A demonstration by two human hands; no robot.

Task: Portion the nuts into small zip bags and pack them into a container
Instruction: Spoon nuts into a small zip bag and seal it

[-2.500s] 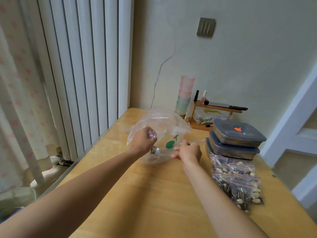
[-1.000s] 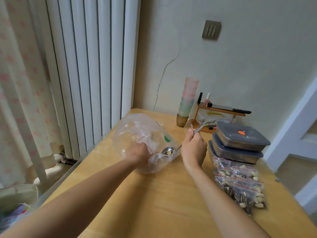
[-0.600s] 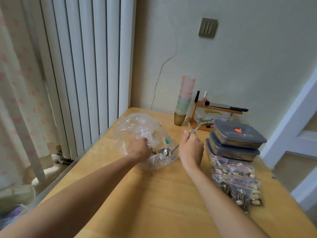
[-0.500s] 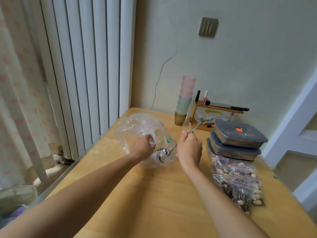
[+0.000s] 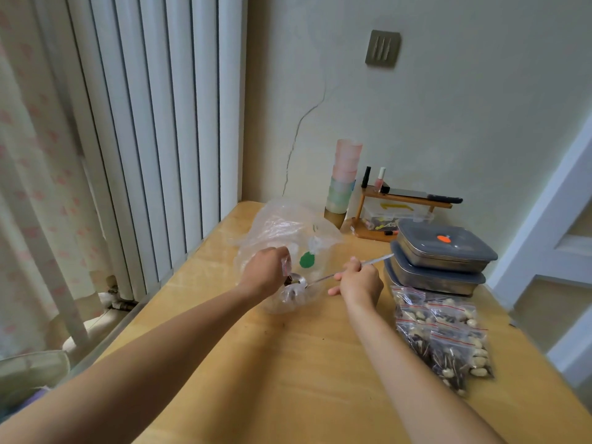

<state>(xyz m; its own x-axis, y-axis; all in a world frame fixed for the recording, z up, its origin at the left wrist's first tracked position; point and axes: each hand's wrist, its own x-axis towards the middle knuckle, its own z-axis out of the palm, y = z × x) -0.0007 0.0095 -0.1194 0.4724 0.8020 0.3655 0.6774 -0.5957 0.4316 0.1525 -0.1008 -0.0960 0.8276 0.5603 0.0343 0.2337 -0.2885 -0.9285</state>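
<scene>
A large clear plastic bag [image 5: 282,229] with a green mark stands crumpled on the wooden table [image 5: 314,363]. My left hand [image 5: 266,270] pinches a small clear zip bag [image 5: 286,265] in front of it. My right hand [image 5: 360,280] grips the handle of a metal spoon [image 5: 323,278], whose bowl holds dark nuts at the small bag's mouth. Several filled zip bags [image 5: 445,334] of nuts lie at the right. Two lidded grey containers [image 5: 442,251] are stacked behind them.
A stack of pastel cups [image 5: 344,177] and a small wooden shelf [image 5: 403,200] with bottles stand against the back wall. White vertical blinds [image 5: 153,123] run along the table's left edge. A white door frame [image 5: 551,219] is at the right.
The spoon came out of the large bag with nuts and now lies flatter, its bowl at the small zip bag in my left hand. My right hand moved right and lower.
</scene>
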